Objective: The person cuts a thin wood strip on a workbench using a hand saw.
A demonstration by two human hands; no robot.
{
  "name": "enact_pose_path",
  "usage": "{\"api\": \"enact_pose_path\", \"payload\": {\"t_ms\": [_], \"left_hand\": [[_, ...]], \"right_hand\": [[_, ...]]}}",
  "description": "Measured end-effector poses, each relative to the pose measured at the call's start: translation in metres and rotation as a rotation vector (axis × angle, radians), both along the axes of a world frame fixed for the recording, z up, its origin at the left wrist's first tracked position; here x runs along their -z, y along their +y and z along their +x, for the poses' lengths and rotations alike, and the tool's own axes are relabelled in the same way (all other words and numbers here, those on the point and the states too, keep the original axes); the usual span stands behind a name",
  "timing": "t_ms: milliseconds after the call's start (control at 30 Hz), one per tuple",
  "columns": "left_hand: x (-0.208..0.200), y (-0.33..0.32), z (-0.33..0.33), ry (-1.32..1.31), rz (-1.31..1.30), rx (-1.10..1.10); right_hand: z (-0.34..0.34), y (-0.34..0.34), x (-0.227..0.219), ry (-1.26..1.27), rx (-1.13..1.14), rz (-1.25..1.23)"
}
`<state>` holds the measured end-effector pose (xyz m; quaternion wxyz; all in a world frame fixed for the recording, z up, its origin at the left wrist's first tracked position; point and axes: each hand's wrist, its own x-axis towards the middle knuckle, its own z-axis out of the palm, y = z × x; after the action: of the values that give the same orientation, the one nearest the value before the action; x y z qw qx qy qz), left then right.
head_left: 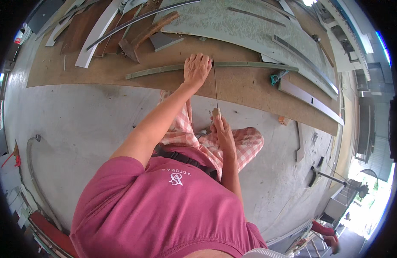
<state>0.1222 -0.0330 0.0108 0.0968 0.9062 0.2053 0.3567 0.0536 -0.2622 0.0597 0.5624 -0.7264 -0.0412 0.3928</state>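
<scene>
A long narrow green strip [157,71] with joint lines like bamboo lies crosswise on the brown board [246,90] in front of me. My left hand [197,69] is closed over it near the middle, pressing it down. Just right of that hand, the thin dark blade of a saw [216,88] meets the strip, seen nearly edge-on. My right hand [223,132] is wrapped round the saw's wooden handle, low and near my lap. The fingers' underside and the blade's teeth are hidden from view.
A wooden-handled hammer [129,50] rests beyond the strip at left, near grey offcuts [164,42]. A teal-handled square [277,77] lies by the strip's right end, beside a metal bar [310,102]. Patterned sheet [233,34] and planks [97,34] lie farther off.
</scene>
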Motion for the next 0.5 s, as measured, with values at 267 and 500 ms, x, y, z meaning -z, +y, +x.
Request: {"api": "enact_pose_path", "payload": {"t_ms": [267, 500], "left_hand": [[0.006, 0.000, 0.003, -0.019, 0.011, 0.022], [0.000, 0.001, 0.005, 0.007, -0.018, 0.004]], "right_hand": [[0.025, 0.023, 0.011, 0.025, 0.032, 0.053], [0.009, 0.004, 0.003, 0.016, -0.041, 0.028]]}}
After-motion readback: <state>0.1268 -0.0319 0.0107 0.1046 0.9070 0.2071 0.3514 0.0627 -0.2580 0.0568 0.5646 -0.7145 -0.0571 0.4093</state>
